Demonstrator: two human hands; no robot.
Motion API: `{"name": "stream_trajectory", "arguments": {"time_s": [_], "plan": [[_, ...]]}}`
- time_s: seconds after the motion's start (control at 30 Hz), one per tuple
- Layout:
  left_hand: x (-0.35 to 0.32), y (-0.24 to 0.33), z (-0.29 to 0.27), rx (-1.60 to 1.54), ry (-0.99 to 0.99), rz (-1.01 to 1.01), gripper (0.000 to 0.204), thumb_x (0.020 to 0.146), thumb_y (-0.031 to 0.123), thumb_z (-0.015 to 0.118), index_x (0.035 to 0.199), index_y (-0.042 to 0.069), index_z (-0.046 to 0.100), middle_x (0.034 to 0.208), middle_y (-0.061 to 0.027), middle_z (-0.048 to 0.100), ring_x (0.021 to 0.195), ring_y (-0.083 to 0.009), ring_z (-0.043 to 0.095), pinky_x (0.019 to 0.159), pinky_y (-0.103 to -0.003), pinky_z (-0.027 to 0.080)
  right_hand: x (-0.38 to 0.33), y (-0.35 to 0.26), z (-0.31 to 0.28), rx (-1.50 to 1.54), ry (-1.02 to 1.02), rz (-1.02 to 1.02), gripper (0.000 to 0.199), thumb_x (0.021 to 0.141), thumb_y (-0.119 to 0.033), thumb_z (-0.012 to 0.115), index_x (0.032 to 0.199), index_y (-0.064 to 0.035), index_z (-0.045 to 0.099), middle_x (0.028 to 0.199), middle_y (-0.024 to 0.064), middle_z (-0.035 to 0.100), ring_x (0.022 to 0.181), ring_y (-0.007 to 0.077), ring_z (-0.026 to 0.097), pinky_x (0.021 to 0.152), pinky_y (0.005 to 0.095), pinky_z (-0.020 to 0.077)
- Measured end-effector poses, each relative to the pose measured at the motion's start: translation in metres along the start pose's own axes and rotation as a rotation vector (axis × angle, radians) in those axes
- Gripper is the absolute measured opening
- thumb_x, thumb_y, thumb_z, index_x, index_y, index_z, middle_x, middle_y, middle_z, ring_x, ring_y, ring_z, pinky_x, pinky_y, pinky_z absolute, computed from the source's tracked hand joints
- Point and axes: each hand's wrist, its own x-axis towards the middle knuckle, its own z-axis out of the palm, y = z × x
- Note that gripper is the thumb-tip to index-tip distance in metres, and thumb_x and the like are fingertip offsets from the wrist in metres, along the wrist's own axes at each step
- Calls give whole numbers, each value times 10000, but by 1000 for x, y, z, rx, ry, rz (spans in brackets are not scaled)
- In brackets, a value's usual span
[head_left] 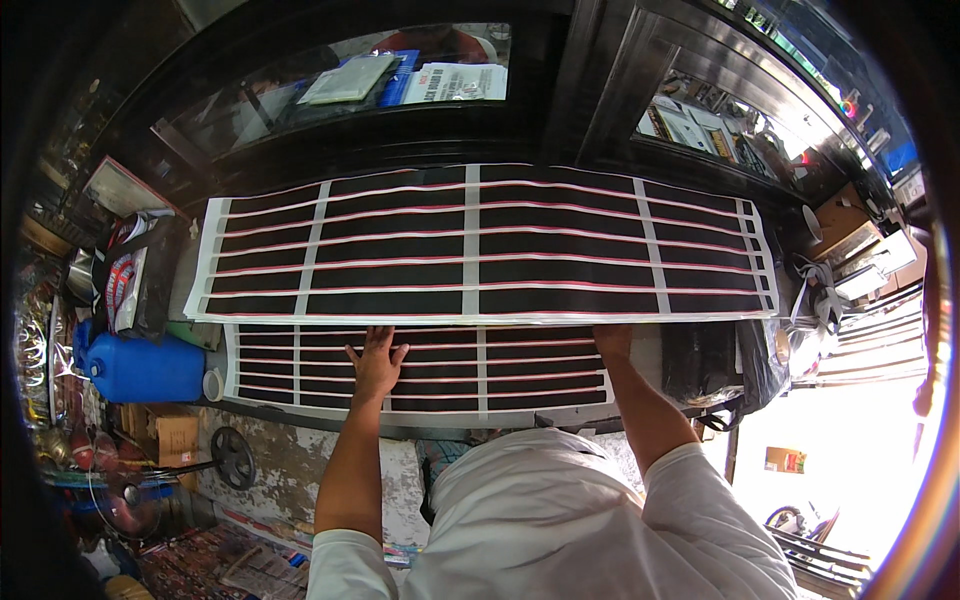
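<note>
A wide stack of large printed sheets (390,245), black panels parted by white and red stripes, lies across the table. In front of it and lower down is a second striped sheet (440,375), partly covered by the stack's near edge. My left hand (376,362) rests palm down on this nearer sheet, fingers spread and their tips close to the stack's edge. At the nearer sheet's right end is my right hand (613,340). The stack's front edge hides its fingers, so whether they grip anything does not show.
A blue jug (145,368) stands at the left beside a small white cup (213,385). Black plastic-wrapped bundles (705,362) sit at the right. A dark glass-fronted cabinet (560,90) borders the far side. Lower left is a fan (130,495).
</note>
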Motion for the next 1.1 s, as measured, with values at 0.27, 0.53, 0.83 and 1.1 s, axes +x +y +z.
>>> {"name": "stream_trajectory", "arguments": {"time_s": [0.27, 0.53, 0.83, 1.1], "plan": [[1, 1, 0, 2, 20, 24, 656, 1102, 533, 529, 1632, 153, 455, 1693, -128, 437, 1631, -315, 282, 1229, -827, 65, 8, 18, 6, -195, -61, -154, 378, 931, -211, 726, 1281, -73, 703, 1205, 237, 739, 1159, 464, 685, 1043, 531, 549], [-2, -6, 19, 101, 221, 117, 548, 1075, 367, 604, 1536, 83, 523, 1582, -191, 531, 1551, -361, 414, 1230, -803, 149, -9, -18, -3, -564, -167, -297, 254, 899, -169, 723, 1140, -108, 771, 1128, 144, 773, 1001, 379, 743, 916, 487, 590], [-12, 125, 38, 57, 148, 426, 486, 1053, 282, 619, 1464, 29, 565, 1464, -151, 607, 1383, -330, 563, 1209, -726, 328, -44, -198, 4, 25, -558, -536, 466, 830, -66, 654, 1292, -39, 705, 1127, 179, 759, 1012, 353, 744, 932, 505, 594], [-14, 130, 38, 45, 106, 417, 505, 1056, 253, 577, 1503, 22, 542, 1503, -163, 578, 1450, -322, 520, 1223, -712, 327, -46, -213, -20, -65, -612, -548, 592, 825, -13, 636, 1417, -25, 636, 1220, 200, 724, 1144, 390, 690, 1053, 500, 531]]}}
